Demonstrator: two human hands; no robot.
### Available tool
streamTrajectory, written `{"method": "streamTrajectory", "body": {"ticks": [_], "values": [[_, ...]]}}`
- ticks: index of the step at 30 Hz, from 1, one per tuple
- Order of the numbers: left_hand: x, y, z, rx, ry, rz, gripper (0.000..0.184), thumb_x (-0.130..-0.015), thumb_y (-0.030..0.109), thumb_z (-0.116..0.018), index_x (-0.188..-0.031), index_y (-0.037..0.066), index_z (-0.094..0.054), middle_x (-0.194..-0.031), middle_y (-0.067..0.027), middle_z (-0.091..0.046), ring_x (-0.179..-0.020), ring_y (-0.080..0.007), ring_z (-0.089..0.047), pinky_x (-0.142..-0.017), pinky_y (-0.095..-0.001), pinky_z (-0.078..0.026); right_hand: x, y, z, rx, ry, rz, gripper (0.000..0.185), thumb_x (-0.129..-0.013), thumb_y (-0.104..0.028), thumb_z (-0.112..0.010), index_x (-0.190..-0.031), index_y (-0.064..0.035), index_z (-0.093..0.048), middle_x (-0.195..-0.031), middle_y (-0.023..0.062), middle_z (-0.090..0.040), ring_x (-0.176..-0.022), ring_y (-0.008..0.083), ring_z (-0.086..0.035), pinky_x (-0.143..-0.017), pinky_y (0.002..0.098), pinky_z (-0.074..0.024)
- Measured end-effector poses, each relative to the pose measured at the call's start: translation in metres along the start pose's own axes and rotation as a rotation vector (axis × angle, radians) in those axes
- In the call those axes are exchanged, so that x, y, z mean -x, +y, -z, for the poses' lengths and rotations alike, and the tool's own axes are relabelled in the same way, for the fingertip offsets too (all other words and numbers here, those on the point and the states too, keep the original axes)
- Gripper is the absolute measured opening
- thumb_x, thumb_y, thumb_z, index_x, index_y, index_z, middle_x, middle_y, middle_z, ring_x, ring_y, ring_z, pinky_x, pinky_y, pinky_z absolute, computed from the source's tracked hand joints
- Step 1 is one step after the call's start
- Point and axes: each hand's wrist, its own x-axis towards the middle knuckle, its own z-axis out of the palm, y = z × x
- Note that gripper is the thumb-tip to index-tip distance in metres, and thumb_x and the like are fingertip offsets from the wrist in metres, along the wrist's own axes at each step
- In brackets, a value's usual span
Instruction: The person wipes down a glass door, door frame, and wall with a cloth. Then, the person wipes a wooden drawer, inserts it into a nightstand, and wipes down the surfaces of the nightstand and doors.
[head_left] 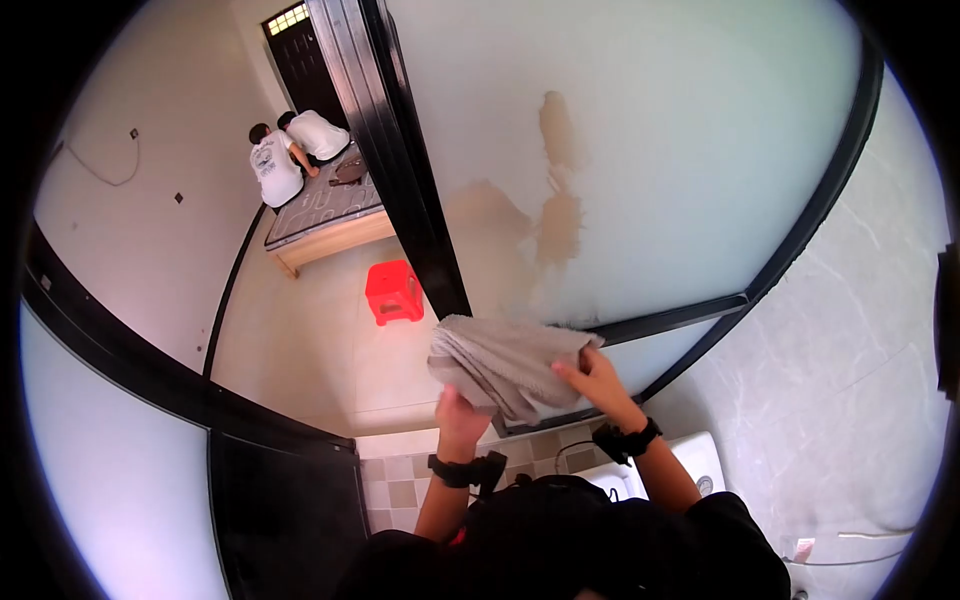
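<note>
A grey-beige towel (510, 362) hangs in loose folds between my two hands, in front of the black-framed frosted glass door. My left hand (461, 420) grips its lower left side. At the upper right corner, my right hand (592, 382) pinches the cloth between thumb and fingers. Behind the towel, part of the door's black crossbar (680, 318) is hidden. Brown smeared patches (558, 225) show on the frosted glass pane (690, 150) above the towel.
Through the doorway, a red plastic stool (394, 291) stands on the tiled floor. Two people (276, 172) in white shirts sit on a wooden bed (335, 240) farther back. A white fixture (695, 455) is beside my right forearm, and a marbled wall (800, 400) rises at right.
</note>
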Motion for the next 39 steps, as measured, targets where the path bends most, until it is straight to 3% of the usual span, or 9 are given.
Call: {"method": "streamTrajectory", "body": {"ticks": [3,8,10,16,21,26,29,34,39], "values": [[0.001,0.001,0.002,0.006,0.027,0.044,0.082,-0.08,0.052,-0.057,-0.143,0.01,-0.025,-0.144,-0.0109,-0.033,-0.131,-0.0326,-0.034,-0.107,-0.0519,-0.026,0.022,-0.025,-0.003,-0.11,-0.43,-0.445,0.045,-0.089,-0.032,-0.06,-0.122,-0.0029,-0.053,-0.079,0.0055,-0.06,-0.072,0.011,-0.054,-0.063,0.027,-0.0454],[-0.001,0.009,-0.014,-0.265,-0.01,0.171,0.075,-0.079,0.03,-0.063,-0.14,0.004,-0.027,-0.138,-0.0156,-0.039,-0.127,-0.0326,-0.039,-0.102,-0.0488,-0.035,0.038,0.03,-0.016,-0.319,-0.565,-0.081,0.041,-0.093,-0.034,-0.053,-0.122,-0.0049,-0.052,-0.106,0.0085,-0.057,-0.095,0.0159,-0.054,-0.079,0.0284,-0.045],[-0.001,0.002,-0.012,-0.196,0.033,0.204,0.074,-0.077,0.021,-0.065,-0.138,0.002,-0.028,-0.135,-0.0158,-0.041,-0.125,-0.0323,-0.041,-0.1,-0.0467,-0.038,0.036,0.028,-0.019,-0.293,-0.371,0.078,0.041,-0.093,-0.032,-0.053,-0.121,-0.0018,-0.052,-0.11,0.0085,-0.056,-0.103,0.0182,-0.052,-0.085,0.0313,-0.0441],[-0.004,-0.013,-0.04,-0.386,-0.092,0.345,0.057,-0.083,0.004,-0.064,-0.133,0.001,-0.039,-0.125,-0.0068,-0.051,-0.118,-0.018,-0.048,-0.099,-0.0324,-0.038,0.045,0.018,0.008,-0.421,-0.265,-0.161,0.049,-0.093,-0.026,-0.055,-0.128,0.0049,-0.042,-0.122,0.0113,-0.054,-0.114,0.02,-0.049,-0.099,0.0335,-0.0361],[-0.027,-0.019,-0.036,-1.046,-0.247,0.585,0.04,-0.09,0.027,-0.06,-0.117,-0.002,-0.054,-0.1,0.0023,-0.057,-0.088,-0.0074,-0.049,-0.079,-0.0228,-0.041,0.049,-0.026,0.057,-0.891,0.105,-0.339,0.035,-0.09,-0.019,-0.059,-0.118,0.0002,-0.052,-0.11,0.0083,-0.06,-0.102,0.0179,-0.057,-0.092,0.031,-0.0424],[-0.022,-0.022,-0.006,-1.036,-0.195,0.675,0.031,-0.086,0.028,-0.065,-0.097,-0.002,-0.064,-0.079,0.0044,-0.06,-0.071,-0.0075,-0.053,-0.064,-0.0227,-0.044,0.053,-0.042,0.122,-0.808,0.309,-0.194,0.022,-0.092,-0.022,-0.056,-0.103,-0.0033,-0.055,-0.1,0.0065,-0.062,-0.089,0.0134,-0.06,-0.081,0.026,-0.0467],[-0.019,-0.021,0.009,-0.795,0.11,0.557,0.022,-0.085,0.018,-0.066,-0.1,0.001,-0.065,-0.086,0.0011,-0.063,-0.079,-0.0076,-0.057,-0.069,-0.0229,-0.046,0.05,-0.041,0.137,-0.738,0.477,-0.036,0.02,-0.098,-0.024,-0.047,-0.101,-0.005,-0.054,-0.098,0.0034,-0.061,-0.087,0.0096,-0.056,-0.08,0.0247,-0.045],[-0.023,-0.014,-0.03,-0.584,0.119,0.192,0.015,-0.084,0.007,-0.065,-0.098,0.001,-0.064,-0.091,-0.0009,-0.065,-0.082,-0.0085,-0.058,-0.074,-0.0239,-0.047,0.026,-0.068,0.113,-0.751,0.555,0.136,0.028,-0.096,-0.019,-0.051,-0.117,-0.0021,-0.049,-0.112,0.0052,-0.057,-0.102,0.0125,-0.052,-0.091,0.0275,-0.0397],[-0.094,-0.02,-0.106,-1.867,-0.234,-1.105,0.021,-0.077,0.023,-0.07,-0.089,0.006,-0.066,-0.074,-0.0097,-0.061,-0.071,-0.0263,-0.056,-0.066,-0.0367,-0.042,-0.043,-0.112,0.107,0.324,0.374,0.679,0.062,-0.087,-0.025,-0.062,-0.132,0.007,-0.035,-0.13,0.0189,-0.047,-0.113,0.0321,-0.048,-0.095,0.0368,-0.0371]]}}
